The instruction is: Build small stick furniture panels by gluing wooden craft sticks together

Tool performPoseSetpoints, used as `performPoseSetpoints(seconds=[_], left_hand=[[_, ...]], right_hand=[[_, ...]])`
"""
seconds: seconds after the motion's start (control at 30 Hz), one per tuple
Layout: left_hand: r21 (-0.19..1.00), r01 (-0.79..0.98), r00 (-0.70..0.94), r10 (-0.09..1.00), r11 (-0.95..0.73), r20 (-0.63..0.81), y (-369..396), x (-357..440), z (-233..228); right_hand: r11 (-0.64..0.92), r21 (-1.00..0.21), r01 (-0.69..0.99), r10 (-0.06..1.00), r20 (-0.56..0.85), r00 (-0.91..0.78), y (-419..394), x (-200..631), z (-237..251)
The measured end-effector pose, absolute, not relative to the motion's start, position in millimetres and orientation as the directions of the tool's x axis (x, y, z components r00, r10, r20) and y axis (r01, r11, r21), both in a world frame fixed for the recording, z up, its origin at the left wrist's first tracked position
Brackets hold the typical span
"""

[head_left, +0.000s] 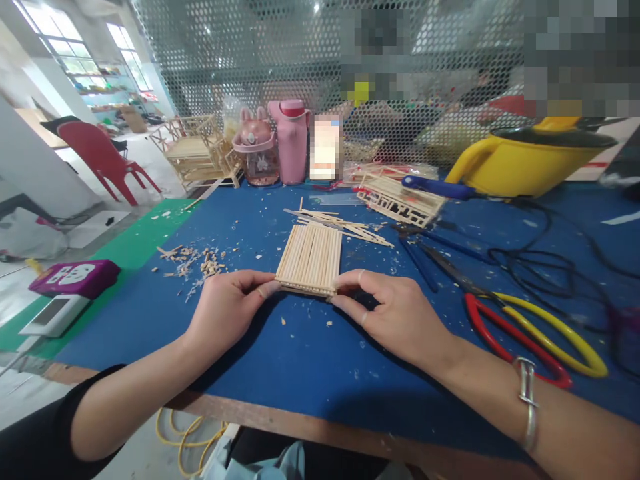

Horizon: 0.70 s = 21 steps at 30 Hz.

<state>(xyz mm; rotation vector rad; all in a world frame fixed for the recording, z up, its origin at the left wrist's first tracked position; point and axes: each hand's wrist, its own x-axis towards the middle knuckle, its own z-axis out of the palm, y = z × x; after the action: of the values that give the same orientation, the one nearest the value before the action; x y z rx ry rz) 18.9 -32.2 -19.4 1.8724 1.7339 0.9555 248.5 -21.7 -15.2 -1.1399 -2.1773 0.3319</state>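
Note:
Between my hands is a small square panel (310, 257) of pale wooden sticks laid side by side, with a cross strip along its near edge. My left hand (233, 300) pinches its near left corner between thumb and fingers. At the near right corner, my right hand (390, 310) grips it the same way. The panel's underside is hidden. Just behind it lies a loose pile of thin sticks (345, 225). Small wood offcuts (200, 260) are scattered to the left of the panel.
To the right lie red-and-yellow-handled scissors (500, 333), pliers (420, 253) and black cables (530, 247). A stick frame (400, 197), a yellow pot (535, 163), a pink bottle (293, 143) and a jar (260, 160) stand at the back. A purple box (83, 277) sits left.

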Motion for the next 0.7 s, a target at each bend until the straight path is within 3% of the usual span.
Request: performPoseSetpoints(seconds=[0.37,0.7], left_hand=[[0.682,0.713,-0.002,0.972,-0.163,0.235,-34.3,19.2,-19.1],[0.666,0.723,0.012,0.968,-0.182,0.252,-35.6,19.6,-19.5]], right_hand=[[0.741,-0.157,0.653,0.619,0.536,-0.574,-22.9,251.5,-18.0],[0.745,-0.033,0.666,0.588,0.504,-0.633,-26.6,251.4,-15.9]])
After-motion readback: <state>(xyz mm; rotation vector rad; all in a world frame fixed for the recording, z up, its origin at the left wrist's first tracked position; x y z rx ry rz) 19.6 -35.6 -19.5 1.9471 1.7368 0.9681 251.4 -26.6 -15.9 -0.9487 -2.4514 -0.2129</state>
